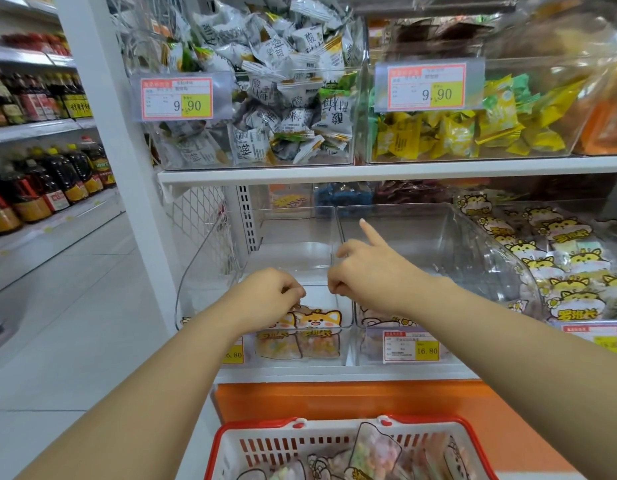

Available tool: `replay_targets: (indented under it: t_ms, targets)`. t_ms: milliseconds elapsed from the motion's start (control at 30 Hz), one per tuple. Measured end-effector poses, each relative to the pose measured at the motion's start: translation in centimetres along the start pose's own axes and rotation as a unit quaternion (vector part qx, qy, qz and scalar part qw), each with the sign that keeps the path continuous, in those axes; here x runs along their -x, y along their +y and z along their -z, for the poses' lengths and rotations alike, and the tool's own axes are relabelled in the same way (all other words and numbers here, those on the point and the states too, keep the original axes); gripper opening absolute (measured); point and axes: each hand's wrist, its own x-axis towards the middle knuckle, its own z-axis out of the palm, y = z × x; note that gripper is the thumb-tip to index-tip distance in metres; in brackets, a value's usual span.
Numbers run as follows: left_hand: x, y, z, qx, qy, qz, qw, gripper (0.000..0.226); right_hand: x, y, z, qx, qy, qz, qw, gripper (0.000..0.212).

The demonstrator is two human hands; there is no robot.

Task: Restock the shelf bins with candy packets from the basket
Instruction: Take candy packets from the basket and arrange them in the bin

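My left hand (269,294) reaches into the left clear bin (203,258) on the lower shelf. Its curled fingers pinch the top of a cat-print candy packet (319,322) standing at the bin's front beside another like it. My right hand (373,271) hovers over the wall between this bin and the middle clear bin (438,233); its index finger points up and back, the other fingers are curled, and nothing shows in it. A packet (378,320) lies at the middle bin's front. The red and white basket (258,426) below holds several candy packets (376,452).
The bin to the right (528,282) is heaped with cat-print packets. On the upper shelf (369,169) stand bins of grey-white and yellow sweets with price tags. Oil bottles (58,181) line shelves at the left, beyond the open aisle floor (75,306).
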Motion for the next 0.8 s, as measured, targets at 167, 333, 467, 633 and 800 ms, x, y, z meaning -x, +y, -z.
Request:
replay_targets:
  t_ms: [167,333,467,633,800]
  targets:
    - [0.2,0.1,0.2,-0.004,0.008,-0.005,1.0,0.019,0.2,-0.3,0.4,-0.135,-0.061,-0.011,0.989,0.025]
    - [0.3,0.1,0.3,0.023,0.012,-0.005,1.0,0.022,0.0,-0.2,0.7,-0.213,-0.095,-0.022,0.972,0.022]
    - [0.3,-0.1,0.7,0.024,0.002,-0.001,1.0,0.026,-0.1,-0.2,1.1,-0.207,-0.116,-0.017,0.971,0.022]
    - [-0.2,-0.3,0.2,-0.009,0.011,0.001,1.0,0.016,-0.7,-0.8,1.0,-0.102,-0.097,0.002,0.99,0.021]
    - [-0.5,-0.5,-0.3,0.022,0.062,0.005,0.998,0.024,-1.0,-0.6,0.7,0.022,-0.013,0.014,1.0,0.02]
